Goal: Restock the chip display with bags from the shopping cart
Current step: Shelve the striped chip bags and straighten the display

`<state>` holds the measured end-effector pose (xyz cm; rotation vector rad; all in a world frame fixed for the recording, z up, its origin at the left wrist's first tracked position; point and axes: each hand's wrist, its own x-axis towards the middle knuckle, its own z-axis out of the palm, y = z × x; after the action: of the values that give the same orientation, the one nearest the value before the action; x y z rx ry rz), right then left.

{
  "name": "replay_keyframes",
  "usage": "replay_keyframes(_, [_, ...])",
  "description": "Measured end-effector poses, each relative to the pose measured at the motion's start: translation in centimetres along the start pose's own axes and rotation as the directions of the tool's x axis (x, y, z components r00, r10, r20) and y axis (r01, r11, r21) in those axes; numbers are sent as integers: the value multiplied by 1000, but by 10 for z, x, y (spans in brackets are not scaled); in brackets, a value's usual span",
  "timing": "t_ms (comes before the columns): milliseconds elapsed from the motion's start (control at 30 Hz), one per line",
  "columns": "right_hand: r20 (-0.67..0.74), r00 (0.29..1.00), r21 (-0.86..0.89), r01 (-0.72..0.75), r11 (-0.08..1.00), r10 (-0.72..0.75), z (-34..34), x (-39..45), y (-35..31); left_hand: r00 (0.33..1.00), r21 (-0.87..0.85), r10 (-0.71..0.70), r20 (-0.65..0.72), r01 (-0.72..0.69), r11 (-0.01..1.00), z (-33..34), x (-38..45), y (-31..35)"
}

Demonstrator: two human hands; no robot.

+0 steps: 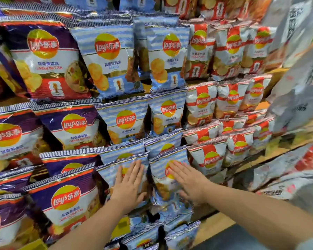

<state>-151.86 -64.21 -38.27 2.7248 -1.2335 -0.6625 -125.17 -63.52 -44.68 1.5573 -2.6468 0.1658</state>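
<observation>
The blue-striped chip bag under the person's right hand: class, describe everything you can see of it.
The blue-striped chip bag is a glossy foil-like pouch, blue and white striped, with a crimped top seal and a red-and-yellow logo partly covered. It stands roughly upright in the blue column of the display, low down. The right hand lies flat and open on its front. A similar bag sits to its left, red-and-white bags to its right.

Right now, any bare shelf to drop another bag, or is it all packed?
Mostly packed. Bare wood shows right of the red-and-white bags, on the upper shelf and the shelf edge below. A dark gap sits between the blue bags in the second row. Both hands, left hand and right hand, press flat on crowded blue fronts.
</observation>
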Motion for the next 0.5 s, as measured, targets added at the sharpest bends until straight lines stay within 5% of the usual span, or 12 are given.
replay_keyframes(100, [58,998,60,10,998,-13,-6,1,6,997,6,-42,59,41,999,-9,5,-1])
replay_keyframes(200, [-34,999,96,44,994,-41,-7,-10,15,998,-26,-63,12,63,998,-27,8,10])
replay_keyframes(300, [-58,998,12,14,1000,-13,3,-30,38,997,6,54,-49,-54,999,-41,14,28])
replay_keyframes(400, [-73,997,-125,-9,992,0,20,-50,73,984,54,166,58,-169,984,-46,28,61])
replay_keyframes(500, [-45,998,-189,28,982,-37,34,-55,109,969,160,100,228,-139,977,-48,49,88])
